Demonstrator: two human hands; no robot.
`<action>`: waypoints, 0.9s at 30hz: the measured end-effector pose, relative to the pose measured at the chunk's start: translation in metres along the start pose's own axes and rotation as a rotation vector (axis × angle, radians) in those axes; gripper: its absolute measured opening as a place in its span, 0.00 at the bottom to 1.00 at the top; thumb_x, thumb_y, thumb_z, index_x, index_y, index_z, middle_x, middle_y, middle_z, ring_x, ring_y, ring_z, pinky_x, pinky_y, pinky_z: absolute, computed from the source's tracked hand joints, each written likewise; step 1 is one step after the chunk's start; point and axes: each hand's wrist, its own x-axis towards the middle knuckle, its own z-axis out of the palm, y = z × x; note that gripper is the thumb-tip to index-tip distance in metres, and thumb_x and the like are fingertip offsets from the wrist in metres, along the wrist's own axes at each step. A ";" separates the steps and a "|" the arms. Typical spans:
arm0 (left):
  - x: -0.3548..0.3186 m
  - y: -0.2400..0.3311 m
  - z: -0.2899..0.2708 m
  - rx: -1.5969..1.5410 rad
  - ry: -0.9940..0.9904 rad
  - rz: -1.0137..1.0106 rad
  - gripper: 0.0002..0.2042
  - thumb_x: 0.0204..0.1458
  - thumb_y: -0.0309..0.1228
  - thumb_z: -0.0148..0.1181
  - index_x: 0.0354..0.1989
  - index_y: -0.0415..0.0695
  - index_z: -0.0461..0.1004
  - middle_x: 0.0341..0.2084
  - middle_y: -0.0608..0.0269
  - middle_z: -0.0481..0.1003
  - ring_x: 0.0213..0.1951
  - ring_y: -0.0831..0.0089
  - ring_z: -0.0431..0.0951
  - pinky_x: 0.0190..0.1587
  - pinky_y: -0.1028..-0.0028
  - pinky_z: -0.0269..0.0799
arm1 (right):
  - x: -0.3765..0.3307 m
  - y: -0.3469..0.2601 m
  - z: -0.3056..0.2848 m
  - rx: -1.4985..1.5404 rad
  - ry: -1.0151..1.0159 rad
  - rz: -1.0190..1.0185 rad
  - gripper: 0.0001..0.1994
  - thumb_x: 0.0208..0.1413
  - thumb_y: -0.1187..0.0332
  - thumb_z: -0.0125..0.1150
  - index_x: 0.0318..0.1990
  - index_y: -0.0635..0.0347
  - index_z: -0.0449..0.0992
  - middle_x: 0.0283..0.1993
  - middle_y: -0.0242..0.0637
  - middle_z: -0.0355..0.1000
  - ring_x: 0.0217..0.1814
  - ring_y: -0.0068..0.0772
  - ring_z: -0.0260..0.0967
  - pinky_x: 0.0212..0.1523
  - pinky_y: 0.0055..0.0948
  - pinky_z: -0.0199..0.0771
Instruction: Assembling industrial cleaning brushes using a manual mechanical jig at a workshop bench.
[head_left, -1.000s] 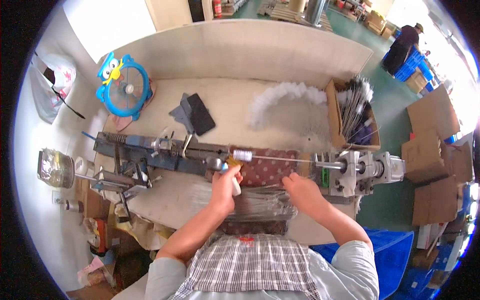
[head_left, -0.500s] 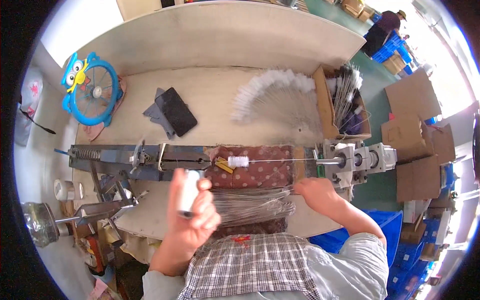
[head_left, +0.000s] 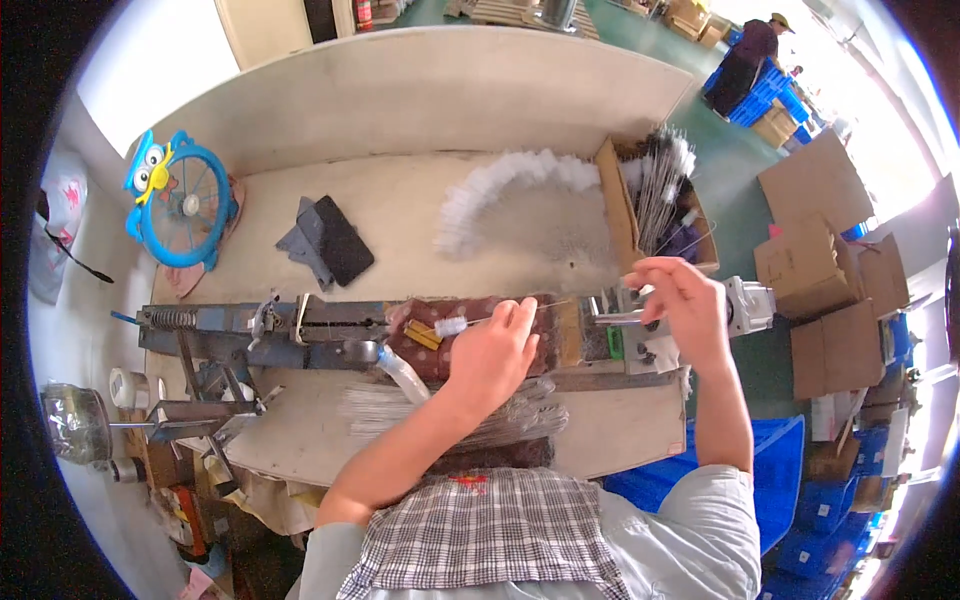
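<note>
My left hand (head_left: 497, 345) reaches over the bench fixture, its fingers pinching the thin wire stem of a small white-bristled brush (head_left: 451, 326). The brush head lies above a brown dotted cloth (head_left: 425, 362), beside a yellow block (head_left: 421, 334). The stem slants past my fingers toward the metal chuck assembly (head_left: 655, 350) on the right. My right hand (head_left: 690, 305) is raised over that assembly, thumb and forefinger apart, with nothing visible between them. A whitish tube with a blue end (head_left: 402, 375) rests by my left forearm. Under that forearm lies a bundle of wire stems (head_left: 510, 418).
Finished-looking white brushes (head_left: 500, 190) fan across the bench, beside a cardboard box of brushes (head_left: 620, 205). A dark phone-like slab (head_left: 343, 240) and a blue cartoon wheel (head_left: 190, 205) are to the left. A blue crate (head_left: 765, 465) stands at lower right. A person (head_left: 745, 65) bends far off.
My left hand has released the white cylinder and moved right onto the brush's stem. My right hand has risen from the wire bundle to the chuck. The brush's stem now slants. The view has shifted.
</note>
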 end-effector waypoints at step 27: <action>0.039 -0.014 -0.001 -1.354 -0.310 -0.390 0.14 0.57 0.34 0.54 0.44 0.36 0.74 0.27 0.68 0.72 0.19 0.86 0.65 0.21 0.83 0.59 | 0.030 0.004 0.045 -0.681 -0.386 -0.195 0.10 0.53 0.63 0.54 0.36 0.56 0.77 0.30 0.43 0.74 0.32 0.50 0.71 0.34 0.40 0.72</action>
